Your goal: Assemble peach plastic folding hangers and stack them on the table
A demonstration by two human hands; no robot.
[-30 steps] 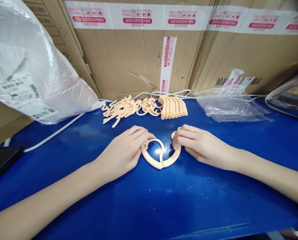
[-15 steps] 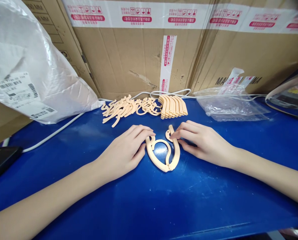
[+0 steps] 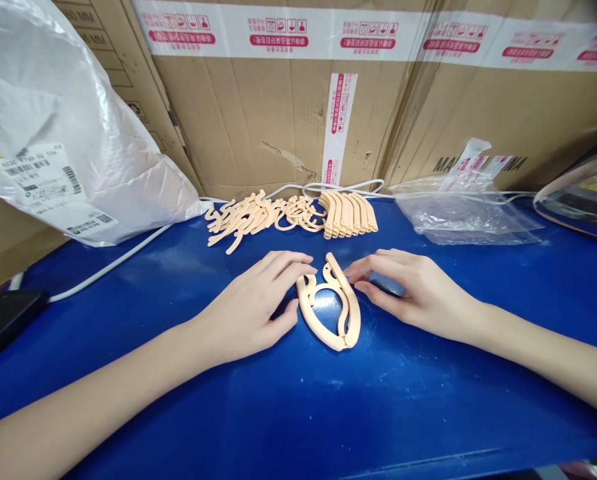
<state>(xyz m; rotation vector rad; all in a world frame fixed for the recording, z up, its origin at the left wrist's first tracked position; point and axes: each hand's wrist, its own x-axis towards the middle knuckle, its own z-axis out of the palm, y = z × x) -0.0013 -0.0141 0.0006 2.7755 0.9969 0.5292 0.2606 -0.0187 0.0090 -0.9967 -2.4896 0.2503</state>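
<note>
A peach two-armed plastic piece [image 3: 334,310], hinged at its near end, lies on the blue table [image 3: 288,413] with its arms nearly folded together. My left hand [image 3: 251,310] lies flat beside it, fingertips on the top of its left arm and thumb against its outer edge. My right hand [image 3: 411,290] rests on the table at its right, fingers stretched out, the tips touching the right arm. Neither hand lifts it. Behind lie a loose heap of the same peach pieces [image 3: 255,217] and a neat row of folded ones [image 3: 349,215].
Taped cardboard boxes [image 3: 278,120] wall off the back. A white plastic bag with labels [image 3: 53,133] sits at the left, clear bags [image 3: 465,210] at the right. A white cable [image 3: 108,267] crosses the table. A dark flat object [image 3: 3,317] lies at the left edge, a beige device [image 3: 583,193] far right.
The piece's two arms, spread wide a second ago, have been pushed together into a narrow folded shape. My right hand moved left with the right arm; my left hand stayed nearly in place.
</note>
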